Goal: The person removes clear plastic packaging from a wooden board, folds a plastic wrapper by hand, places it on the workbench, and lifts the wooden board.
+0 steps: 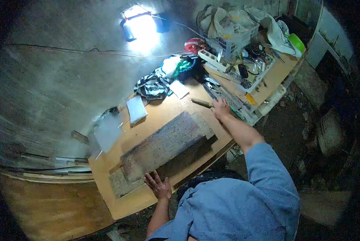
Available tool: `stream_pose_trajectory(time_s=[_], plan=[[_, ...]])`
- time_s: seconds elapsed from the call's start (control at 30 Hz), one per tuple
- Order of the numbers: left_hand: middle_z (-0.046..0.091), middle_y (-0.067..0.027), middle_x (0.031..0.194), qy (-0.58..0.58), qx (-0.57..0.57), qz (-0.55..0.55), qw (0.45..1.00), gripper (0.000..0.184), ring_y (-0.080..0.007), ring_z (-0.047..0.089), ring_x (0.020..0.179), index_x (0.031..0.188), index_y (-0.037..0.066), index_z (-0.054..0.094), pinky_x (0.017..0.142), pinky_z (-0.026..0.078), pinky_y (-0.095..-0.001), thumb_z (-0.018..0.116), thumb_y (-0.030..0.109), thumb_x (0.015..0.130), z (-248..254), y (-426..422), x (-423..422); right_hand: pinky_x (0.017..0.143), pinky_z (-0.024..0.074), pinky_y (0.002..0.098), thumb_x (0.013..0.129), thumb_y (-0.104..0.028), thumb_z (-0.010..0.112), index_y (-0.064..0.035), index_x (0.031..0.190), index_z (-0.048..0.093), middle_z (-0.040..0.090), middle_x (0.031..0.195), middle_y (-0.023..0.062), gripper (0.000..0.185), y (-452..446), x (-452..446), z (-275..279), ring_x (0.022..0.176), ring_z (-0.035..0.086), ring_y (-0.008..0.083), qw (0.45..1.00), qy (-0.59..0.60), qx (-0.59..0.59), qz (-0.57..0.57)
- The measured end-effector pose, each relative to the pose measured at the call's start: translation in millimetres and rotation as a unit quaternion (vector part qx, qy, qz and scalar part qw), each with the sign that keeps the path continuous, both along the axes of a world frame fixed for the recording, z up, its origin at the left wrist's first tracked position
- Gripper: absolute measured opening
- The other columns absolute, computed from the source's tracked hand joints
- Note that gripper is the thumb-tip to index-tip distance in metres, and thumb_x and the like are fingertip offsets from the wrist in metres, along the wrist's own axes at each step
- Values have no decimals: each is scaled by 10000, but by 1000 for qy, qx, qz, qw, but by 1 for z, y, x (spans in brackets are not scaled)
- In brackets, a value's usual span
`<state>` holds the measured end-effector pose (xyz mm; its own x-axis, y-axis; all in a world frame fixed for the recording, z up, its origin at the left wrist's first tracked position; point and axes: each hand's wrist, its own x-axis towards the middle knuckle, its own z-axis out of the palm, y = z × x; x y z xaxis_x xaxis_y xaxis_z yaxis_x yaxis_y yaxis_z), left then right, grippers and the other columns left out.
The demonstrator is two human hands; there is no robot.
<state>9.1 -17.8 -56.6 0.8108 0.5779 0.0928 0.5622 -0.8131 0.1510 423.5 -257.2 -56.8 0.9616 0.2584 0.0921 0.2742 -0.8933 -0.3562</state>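
Observation:
A long, dark, rough-faced block lies at a slant on a tan board tabletop, over a thinner, paler slab. My left hand rests with spread fingers at the block's near left corner, holding nothing. Farther up on the right, the fingers of my right hand are closed around the near end of a brownish, stick-like wooden handle. What lies under the palm is hidden.
Beyond the block sit a white pad, a white sheet and a striped plastic bag. A power strip, a tool tray and a full plastic basket crowd the back right. A bright lamp shines at the wall.

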Motion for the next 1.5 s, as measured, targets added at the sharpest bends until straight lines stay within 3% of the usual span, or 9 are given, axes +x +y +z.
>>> stream_pose_trajectory(time_s=[0.53, 0.6, 0.67, 0.93, 1.1, 1.2, 1.23, 1.37, 1.5], plan=[[11, -180, 1536, -22, -4, -7, 1000, 751, -443, 37, 1393, 1492, 215, 134, 1123, 82, -548, 534, 424, 892, 8, -4, -1, 871, 433, 448, 794, -430, 621, -19, 1054, 607, 541, 1126, 177, 486, 30, -50, 6, 1036, 512, 365, 985, -98, 110, 86], [18, -185, 1533, -26, -8, 15, 1000, 716, -442, 40, 1393, 1489, 212, 153, 1114, 73, -567, 514, 421, 907, 11, -3, -2, 887, 437, 444, 802, -492, 603, 13, 1071, 613, 561, 1122, 207, 572, 28, -69, 33, 1055, 518, 382, 964, -42, -87, 247], [33, -186, 1531, -87, -50, 48, 994, 699, -444, 39, 1393, 1487, 213, 164, 1101, 58, -589, 511, 407, 912, 17, 5, -6, 930, 417, 452, 793, -577, 583, 33, 1115, 593, 568, 1137, 254, 689, 37, -83, 35, 1105, 511, 398, 977, 189, 95, 25], [18, -131, 1548, -178, -180, 303, 919, 755, -361, -41, 1417, 1495, 251, 66, 1097, -32, -594, 354, 631, 910, 43, 113, -15, 907, 448, 442, 646, -653, 691, 84, 1143, 559, 590, 1109, 292, 899, 47, -79, 6, 1049, 573, 399, 982, 180, 51, -7], [49, -100, 1553, 5, -238, 331, 913, 728, -305, -44, 1428, 1493, 253, 93, 1097, -92, -572, 385, 592, 919, 53, 117, -4, 888, 464, 427, 571, -609, 782, 89, 1131, 564, 612, 1088, 265, 921, 48, -72, -1, 1043, 591, 361, 978, 191, 64, -46], [58, -97, 1554, -20, -193, 335, 922, 705, -305, -28, 1430, 1488, 244, 134, 1091, -104, -573, 415, 557, 922, 45, 110, -4, 851, 466, 420, 557, -566, 820, 110, 1089, 582, 627, 1058, 230, 892, 40, -33, -66, 992, 607, 322, 940, 318, 107, -60], [57, -96, 1555, -23, -189, 329, 925, 711, -306, -21, 1429, 1487, 238, 142, 1089, -99, -582, 433, 548, 917, 44, 110, -5, 790, 466, 427, 565, -493, 848, 112, 1006, 620, 631, 1014, 191, 783, 49, -71, 31, 920, 606, 281, 941, 312, 121, -53], [73, -91, 1553, -73, -180, 305, 932, 715, -323, -14, 1426, 1481, 228, 172, 1080, -60, -619, 482, 519, 906, 17, 121, -11, 559, 473, 370, 527, -552, 838, 46, 697, 630, 635, 726, 117, 656, 40, -57, 9, 630, 597, 190, 931, 338, 132, -38], [94, -132, 1542, -135, -186, 281, 932, 695, -376, -14, 1413, 1469, 187, 208, 1119, 67, -558, 498, 481, 910, 0, 125, -13, 840, 404, 475, 704, -406, 763, -65, 938, 688, 610, 1080, 143, 420, 19, -38, -32, 959, 547, 284, 796, 515, 305, 90]])
